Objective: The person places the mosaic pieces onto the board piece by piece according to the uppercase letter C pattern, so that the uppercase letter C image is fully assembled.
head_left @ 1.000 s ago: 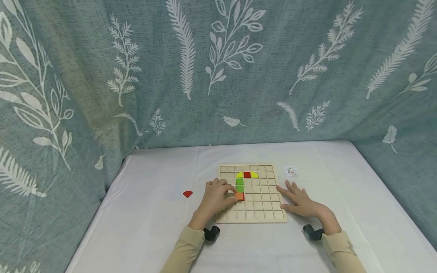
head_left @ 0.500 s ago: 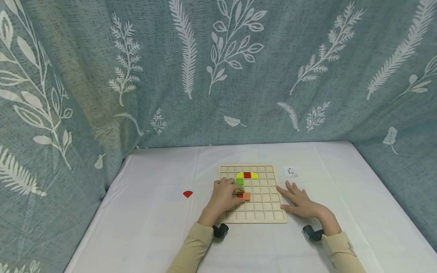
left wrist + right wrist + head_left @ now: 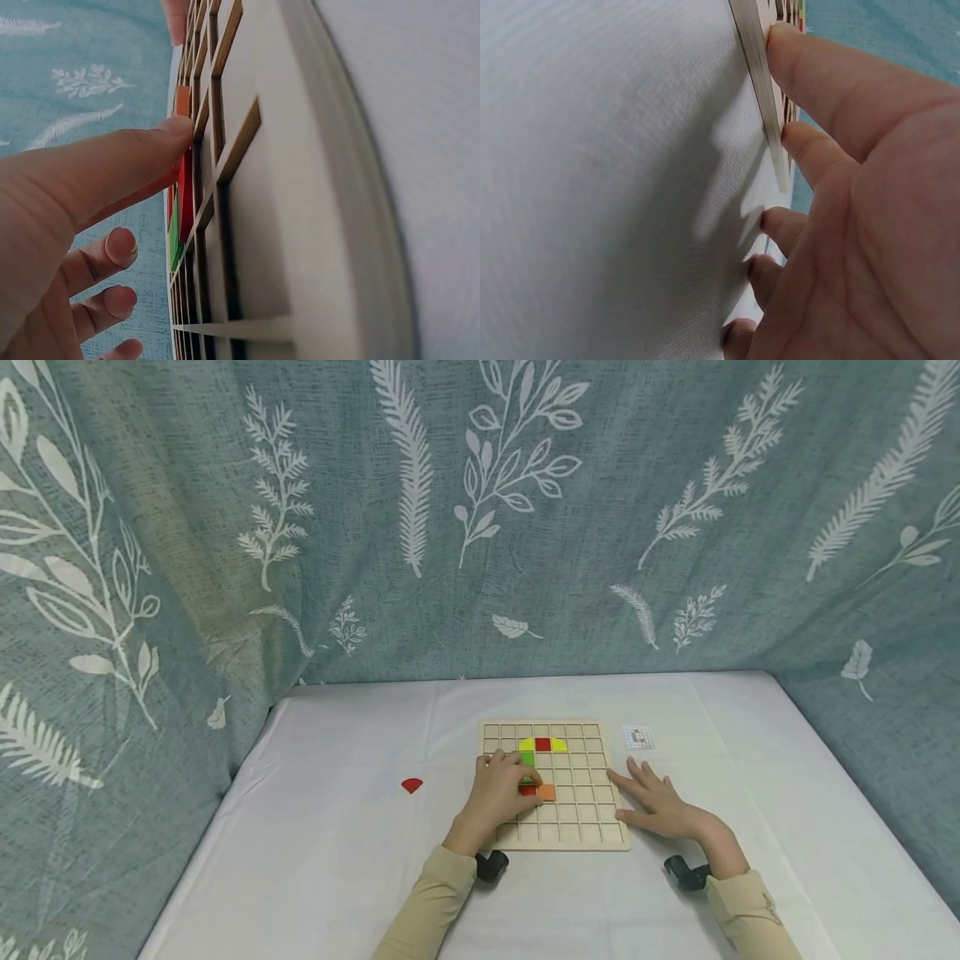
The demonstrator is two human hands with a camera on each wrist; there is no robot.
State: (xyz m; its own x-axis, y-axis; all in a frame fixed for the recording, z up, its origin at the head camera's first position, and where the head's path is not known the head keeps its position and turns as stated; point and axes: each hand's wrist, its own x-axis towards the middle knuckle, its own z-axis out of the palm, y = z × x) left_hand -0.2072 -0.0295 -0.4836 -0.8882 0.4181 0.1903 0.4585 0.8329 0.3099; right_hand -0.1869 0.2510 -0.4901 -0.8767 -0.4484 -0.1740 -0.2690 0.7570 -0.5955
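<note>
My left hand (image 3: 495,792) is over the wooden grid board (image 3: 588,837), pinching an orange square tile (image 3: 547,792) between thumb and index finger. In the left wrist view the orange tile (image 3: 182,101) shows just beyond the thumb tip, at the board's surface. Left of it lies a red tile (image 3: 528,791), partly covered by the fingers. Green tiles (image 3: 527,759) run up that column. A red square (image 3: 542,744) sits between two yellow rounded tiles (image 3: 559,745) above. My right hand (image 3: 660,803) has its fingers spread, thumb and index tip touching the board's right edge.
A loose red fan-shaped piece (image 3: 412,786) lies on the white cloth left of the board. Beyond the board's right side is a small printed grid card (image 3: 639,737). A patterned teal curtain (image 3: 450,610) hangs behind the table.
My left hand has moved right with the orange tile, from over the red tile to the cell beside it. The right hand has stayed in place on the board's edge.
</note>
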